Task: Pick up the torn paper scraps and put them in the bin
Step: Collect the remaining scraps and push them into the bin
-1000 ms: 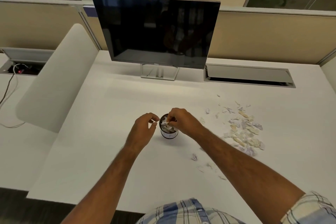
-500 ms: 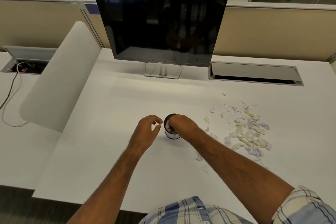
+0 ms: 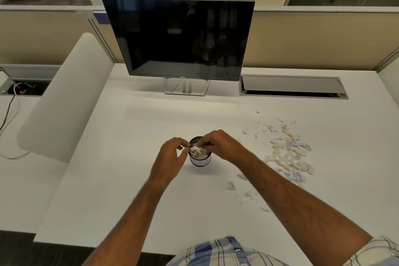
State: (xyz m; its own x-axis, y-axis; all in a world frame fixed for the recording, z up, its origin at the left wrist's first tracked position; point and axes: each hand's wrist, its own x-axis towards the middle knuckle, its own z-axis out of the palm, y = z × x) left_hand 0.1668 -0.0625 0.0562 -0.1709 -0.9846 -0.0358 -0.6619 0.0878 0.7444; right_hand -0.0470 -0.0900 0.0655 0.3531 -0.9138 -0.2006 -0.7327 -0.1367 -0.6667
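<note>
Two hands over one small bin (image 3: 200, 161), set mid-counter (image 3: 129, 179) within easy reach and just left of the mess, presumably to keep each carry short. Right hand (image 3: 220, 144) curled above the rim, fingertips pinched on what looked like a pale scrap at the mouth; too small to be sure of the hold. Left hand (image 3: 172, 155) beside the bin's left edge, thumb and forefinger nearly closed, perhaps steadying the rim or nudging paper in; contents of that grip not clear. Bin already topped with scraps. Main heap of torn scraps (image 3: 289, 153) well apart to the right of both grips, with a few strays (image 3: 232, 185) nearer, under the right forearm. Much left to gather.
</note>
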